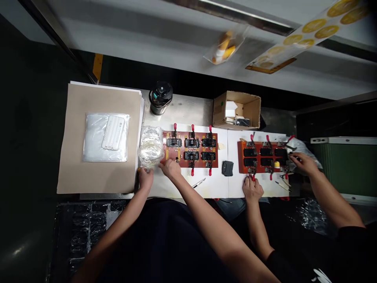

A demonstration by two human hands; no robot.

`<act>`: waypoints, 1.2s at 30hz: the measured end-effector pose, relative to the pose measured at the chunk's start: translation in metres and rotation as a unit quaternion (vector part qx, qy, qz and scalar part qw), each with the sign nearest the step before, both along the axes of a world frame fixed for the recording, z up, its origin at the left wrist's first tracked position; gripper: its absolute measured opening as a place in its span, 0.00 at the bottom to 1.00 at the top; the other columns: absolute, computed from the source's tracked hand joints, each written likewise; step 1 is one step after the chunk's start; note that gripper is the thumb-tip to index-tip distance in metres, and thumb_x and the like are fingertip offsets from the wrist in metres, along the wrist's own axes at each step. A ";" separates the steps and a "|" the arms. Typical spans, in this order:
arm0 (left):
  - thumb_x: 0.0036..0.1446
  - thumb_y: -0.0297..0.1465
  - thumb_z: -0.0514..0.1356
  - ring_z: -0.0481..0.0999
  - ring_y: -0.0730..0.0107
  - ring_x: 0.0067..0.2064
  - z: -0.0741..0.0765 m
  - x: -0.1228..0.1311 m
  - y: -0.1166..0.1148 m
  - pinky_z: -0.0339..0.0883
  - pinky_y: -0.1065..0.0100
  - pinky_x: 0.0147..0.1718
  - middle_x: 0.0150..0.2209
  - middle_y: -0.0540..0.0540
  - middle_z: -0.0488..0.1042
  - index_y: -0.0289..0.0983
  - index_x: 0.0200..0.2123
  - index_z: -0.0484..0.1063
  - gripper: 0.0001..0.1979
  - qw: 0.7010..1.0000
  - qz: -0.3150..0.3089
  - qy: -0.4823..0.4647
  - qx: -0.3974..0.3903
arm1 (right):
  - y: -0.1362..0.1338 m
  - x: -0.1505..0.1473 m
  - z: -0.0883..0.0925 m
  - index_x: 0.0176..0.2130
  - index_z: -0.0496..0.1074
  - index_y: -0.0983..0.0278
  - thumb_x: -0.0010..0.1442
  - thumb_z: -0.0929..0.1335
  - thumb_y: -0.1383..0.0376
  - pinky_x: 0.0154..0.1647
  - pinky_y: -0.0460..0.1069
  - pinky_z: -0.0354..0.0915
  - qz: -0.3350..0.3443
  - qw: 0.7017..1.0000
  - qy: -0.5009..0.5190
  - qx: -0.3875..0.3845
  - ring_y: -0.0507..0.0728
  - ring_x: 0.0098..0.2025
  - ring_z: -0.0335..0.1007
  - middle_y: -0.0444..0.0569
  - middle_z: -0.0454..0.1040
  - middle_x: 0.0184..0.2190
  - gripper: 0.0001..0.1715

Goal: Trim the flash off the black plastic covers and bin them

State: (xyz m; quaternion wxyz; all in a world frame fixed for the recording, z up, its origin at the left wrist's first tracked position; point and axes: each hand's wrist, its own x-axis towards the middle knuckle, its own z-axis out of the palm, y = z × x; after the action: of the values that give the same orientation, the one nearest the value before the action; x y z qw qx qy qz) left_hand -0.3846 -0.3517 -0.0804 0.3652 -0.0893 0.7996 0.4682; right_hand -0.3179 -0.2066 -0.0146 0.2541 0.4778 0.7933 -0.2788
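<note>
A clear plastic bag [151, 139] with printed text and something pale inside lies at the left end of the red-brown fixture board [199, 161]. My left hand [146, 179] grips its lower edge with closed fingers. At the bag's lower right corner, my right hand [171, 169] is closed in a pinch on the plastic. The board beside my right hand carries black plastic parts [192, 143] in two rows, most under toggle clamps with red handles [193, 128]. My right hand is close to the board's lower left corner, where one position shows no black part.
A co-worker's hands [252, 189] work at a second clamp fixture [259, 168] on the right. A black part [227, 168] and a knife [199, 183] lie between. A thermos [160, 98], a cardboard box [219, 112] and stacked brown sheets [76, 137] stand around the bench.
</note>
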 end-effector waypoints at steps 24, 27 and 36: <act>0.64 0.34 0.58 0.69 0.55 0.54 0.030 -0.095 0.046 0.63 0.51 0.53 0.51 0.41 0.71 0.35 0.52 0.69 0.15 0.620 -0.632 0.392 -0.250 | 0.012 -0.008 -0.037 0.55 0.65 0.65 0.70 0.54 0.72 0.50 0.53 0.65 0.111 0.989 0.068 0.071 0.62 0.56 0.65 0.63 0.70 0.53 0.20; 0.64 0.34 0.59 0.69 0.56 0.55 0.033 -0.097 0.047 0.63 0.51 0.53 0.51 0.42 0.71 0.35 0.51 0.70 0.14 0.599 -0.651 0.393 -0.251 | 0.014 -0.008 -0.039 0.57 0.65 0.68 0.71 0.55 0.70 0.53 0.56 0.65 0.046 0.996 0.074 0.036 0.63 0.58 0.64 0.65 0.69 0.54 0.20; 0.64 0.27 0.57 0.69 0.56 0.55 0.040 -0.073 0.069 0.66 0.52 0.52 0.56 0.40 0.68 0.36 0.58 0.65 0.19 0.580 -0.666 0.409 -0.230 | -0.039 -0.001 -0.051 0.47 0.73 0.68 0.66 0.68 0.54 0.42 0.54 0.74 -0.231 0.934 0.105 -0.253 0.55 0.40 0.75 0.50 0.76 0.41 0.20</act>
State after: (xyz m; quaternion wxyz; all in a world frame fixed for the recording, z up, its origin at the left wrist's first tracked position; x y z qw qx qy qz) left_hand -0.4577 -0.2832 -0.0404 0.1761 0.5879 0.7805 -0.1186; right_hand -0.3188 -0.2455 -0.0659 0.2104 0.5360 0.5866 -0.5695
